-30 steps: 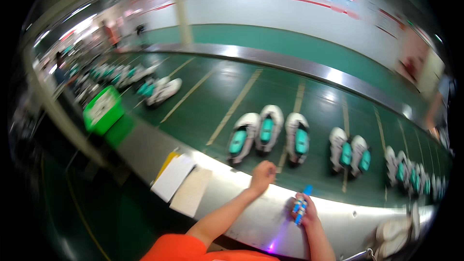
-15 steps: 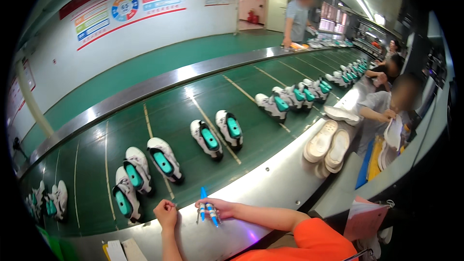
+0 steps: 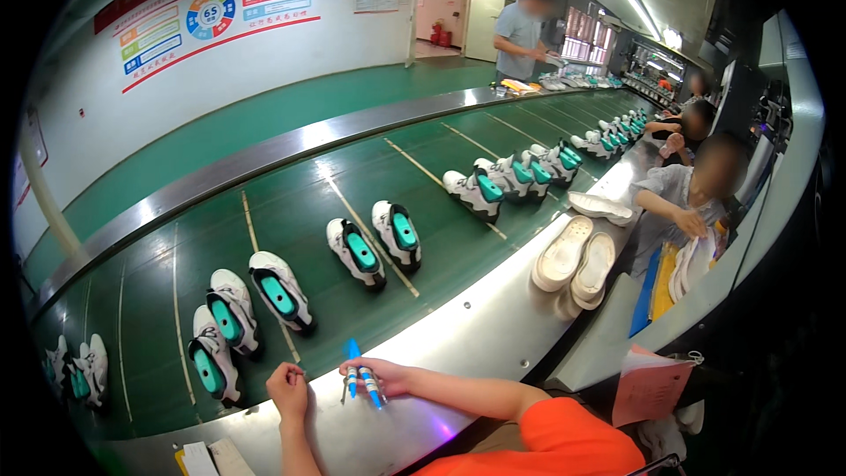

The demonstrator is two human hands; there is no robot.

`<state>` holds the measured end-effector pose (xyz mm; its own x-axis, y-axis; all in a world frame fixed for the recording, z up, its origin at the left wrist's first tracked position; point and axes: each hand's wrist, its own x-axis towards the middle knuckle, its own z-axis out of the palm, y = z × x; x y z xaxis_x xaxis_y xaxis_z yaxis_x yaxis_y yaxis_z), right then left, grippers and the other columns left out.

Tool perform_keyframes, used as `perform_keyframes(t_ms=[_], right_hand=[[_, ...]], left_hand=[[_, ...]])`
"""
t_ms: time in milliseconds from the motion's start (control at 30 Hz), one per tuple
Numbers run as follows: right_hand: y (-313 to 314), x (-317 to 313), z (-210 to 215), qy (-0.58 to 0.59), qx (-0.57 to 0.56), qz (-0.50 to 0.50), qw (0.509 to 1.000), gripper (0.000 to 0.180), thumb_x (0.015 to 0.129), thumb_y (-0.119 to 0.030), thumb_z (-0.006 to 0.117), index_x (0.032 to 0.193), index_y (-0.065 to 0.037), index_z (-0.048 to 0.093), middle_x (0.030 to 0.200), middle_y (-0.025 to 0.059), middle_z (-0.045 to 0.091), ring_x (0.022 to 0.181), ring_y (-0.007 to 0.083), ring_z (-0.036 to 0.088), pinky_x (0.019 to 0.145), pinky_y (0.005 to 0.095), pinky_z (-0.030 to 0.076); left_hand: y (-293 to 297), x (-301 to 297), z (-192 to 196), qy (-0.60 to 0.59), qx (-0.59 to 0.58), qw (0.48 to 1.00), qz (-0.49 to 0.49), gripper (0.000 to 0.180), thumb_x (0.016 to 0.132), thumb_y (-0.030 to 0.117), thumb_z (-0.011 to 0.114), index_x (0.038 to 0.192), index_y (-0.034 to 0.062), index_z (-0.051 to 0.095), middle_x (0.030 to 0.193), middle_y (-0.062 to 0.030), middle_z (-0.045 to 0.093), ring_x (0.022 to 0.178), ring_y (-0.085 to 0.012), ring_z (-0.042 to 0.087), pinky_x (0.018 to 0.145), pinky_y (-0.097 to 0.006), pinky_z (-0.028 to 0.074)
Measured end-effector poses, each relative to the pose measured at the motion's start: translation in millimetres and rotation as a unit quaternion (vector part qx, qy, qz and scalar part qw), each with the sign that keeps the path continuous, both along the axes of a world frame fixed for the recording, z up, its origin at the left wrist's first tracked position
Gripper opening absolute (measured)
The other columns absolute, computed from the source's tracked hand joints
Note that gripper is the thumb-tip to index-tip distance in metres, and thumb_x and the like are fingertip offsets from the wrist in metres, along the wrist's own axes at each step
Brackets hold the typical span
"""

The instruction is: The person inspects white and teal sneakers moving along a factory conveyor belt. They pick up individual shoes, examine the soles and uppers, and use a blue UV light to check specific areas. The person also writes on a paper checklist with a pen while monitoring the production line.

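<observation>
Blue-and-white marker pens (image 3: 354, 368) stick out of my right hand (image 3: 386, 375), which is closed around them over the metal ledge. A thin metallic piece also shows by these fingers; its kind is unclear. My left hand (image 3: 287, 388) rests at the ledge's edge beside the belt, fingers curled in a loose fist with nothing visible in it. White sneakers with teal inserts, such as the nearest shoe (image 3: 280, 291), stand on the green conveyor belt (image 3: 291, 211) just beyond my hands. Several more line the belt to the left and far right.
Pale shoe soles (image 3: 564, 253) sit on the metal ledge (image 3: 458, 335) to the right. Beyond them a co-worker (image 3: 679, 203) handles white soles beside yellow and blue boards. Pink papers (image 3: 652, 385) hang at lower right; white cards (image 3: 198, 458) lie at lower left. Another person (image 3: 522, 35) stands across the belt.
The view has shifted slightly, moving the scene left. Both my hands keep nearly the same pose. The near co-worker has lowered the raised white sole toward the others.
</observation>
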<state>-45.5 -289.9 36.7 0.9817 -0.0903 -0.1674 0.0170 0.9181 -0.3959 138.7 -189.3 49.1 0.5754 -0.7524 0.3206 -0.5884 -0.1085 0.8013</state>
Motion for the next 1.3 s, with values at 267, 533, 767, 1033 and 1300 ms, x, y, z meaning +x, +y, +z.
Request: perform_keyframes(t_ms=[267,533,767,1033,1300], right_hand=[[-1.1,0.5,-1.3,-0.014,0.013,0.004,1.0,0.023,0.095,-0.025,0.035,0.086,-0.006,0.045,0.054,0.0016,0.046,0.031,0.0035,0.03,0.031,0.0156,0.028],[-0.3,-0.6,0.8,0.018,-0.004,0.001,1.0,0.023,0.094,-0.024,0.035,0.087,-0.006,0.045,0.053,0.0017,0.046,0.031,0.0037,0.031,0.03,0.0154,0.028],[2.2,-1.4,10.0,0.038,-0.002,-0.01,0.999,0.022,0.094,-0.025,0.036,0.086,-0.006,0.044,0.053,0.0018,0.046,0.031,0.0035,0.031,0.029,0.0153,0.027],[-0.6,-1.4,6.5,0.035,0.001,-0.003,0.999,0.022,0.094,-0.025,0.036,0.087,-0.006,0.045,0.055,0.0023,0.047,0.031,0.004,0.032,0.029,0.0153,0.028],[0.6,-1.3,6.3,0.031,0.01,-0.005,0.999,0.022,0.095,-0.025,0.035,0.088,-0.006,0.045,0.054,0.002,0.046,0.031,0.0045,0.032,0.03,0.0155,0.029]], left_hand=[[-0.8,1.4,-2.1,0.009,0.022,1.0,-0.011,0.007,0.065,-0.005,0.058,0.066,0.0013,0.055,0.048,-0.0009,0.036,0.046,-0.0071,0.036,0.045,-0.023,0.028],[-2.2,0.3,0.1,-0.048,-0.017,0.998,-0.024,0.011,0.06,-0.002,0.064,0.067,0.0032,0.057,0.061,-0.0042,0.049,0.054,-0.0146,0.049,0.053,-0.025,0.04],[-0.9,-2.7,3.0,-0.021,0.006,1.0,-0.019,0.011,0.061,-0.001,0.064,0.068,0.0031,0.057,0.061,-0.0045,0.05,0.056,-0.0152,0.05,0.054,-0.026,0.041],[-0.9,-2.9,2.5,-0.013,0.015,1.0,-0.015,0.01,0.062,-0.001,0.064,0.069,0.0029,0.058,0.061,-0.0037,0.05,0.056,-0.0137,0.05,0.054,-0.025,0.041],[0.0,-3.4,3.8,-0.016,0.02,1.0,-0.018,0.009,0.064,-0.001,0.064,0.069,0.0029,0.058,0.061,-0.0033,0.05,0.056,-0.0127,0.05,0.053,-0.024,0.04]])
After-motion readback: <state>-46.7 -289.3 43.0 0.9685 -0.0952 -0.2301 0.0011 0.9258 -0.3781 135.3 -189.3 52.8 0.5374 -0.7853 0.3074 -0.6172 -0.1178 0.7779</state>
